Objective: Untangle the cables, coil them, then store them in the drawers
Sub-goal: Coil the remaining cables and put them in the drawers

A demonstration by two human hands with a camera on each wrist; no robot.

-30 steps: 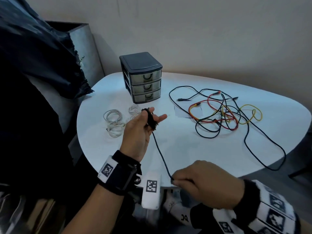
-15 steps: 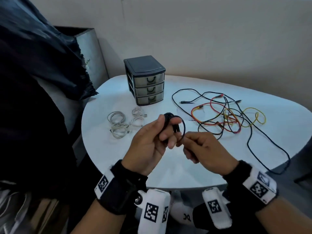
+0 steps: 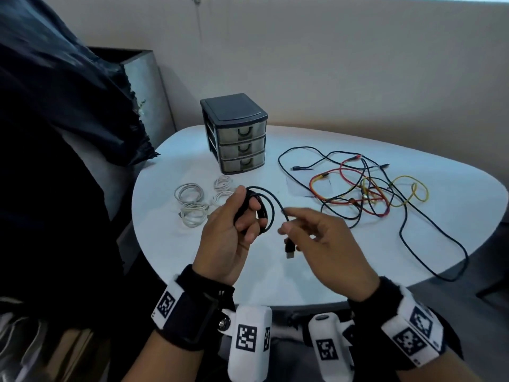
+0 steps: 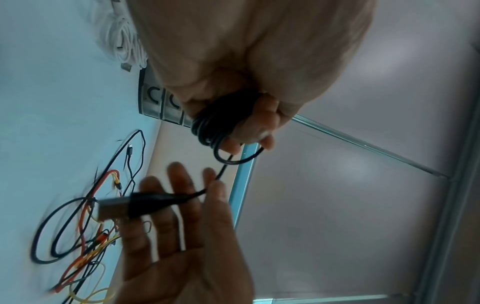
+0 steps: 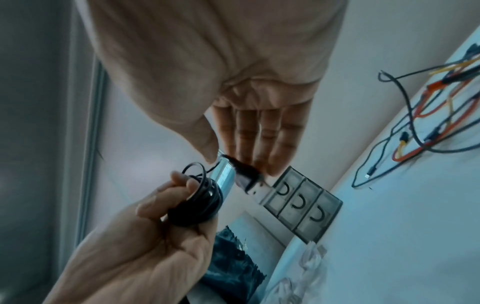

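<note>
My left hand (image 3: 248,213) grips a small coil of black cable (image 3: 269,213) between thumb and curled fingers, above the near part of the white table (image 3: 316,274). One loose loop stands out from the coil. My right hand (image 3: 287,223) pinches the cable's free end between thumb and forefinger, its other fingers spread. The USB plug (image 3: 289,248) hangs just below that pinch. The wrist views show the same coil (image 4: 221,121) (image 5: 200,207) and plug (image 4: 116,207) (image 5: 250,181). A grey three-drawer unit (image 3: 237,136) stands at the back, all drawers closed.
A tangle of black, red, orange and yellow cables (image 3: 366,188) lies on the right of the table, with one black strand trailing to the near right edge. Several white coiled cables (image 3: 190,194) lie left of my hands. A dark cloth (image 3: 68,92) hangs at the left.
My right hand rose from the table's near edge to the coil, laying the last stretch of black cable around it. Only the short plug end now hangs free.
</note>
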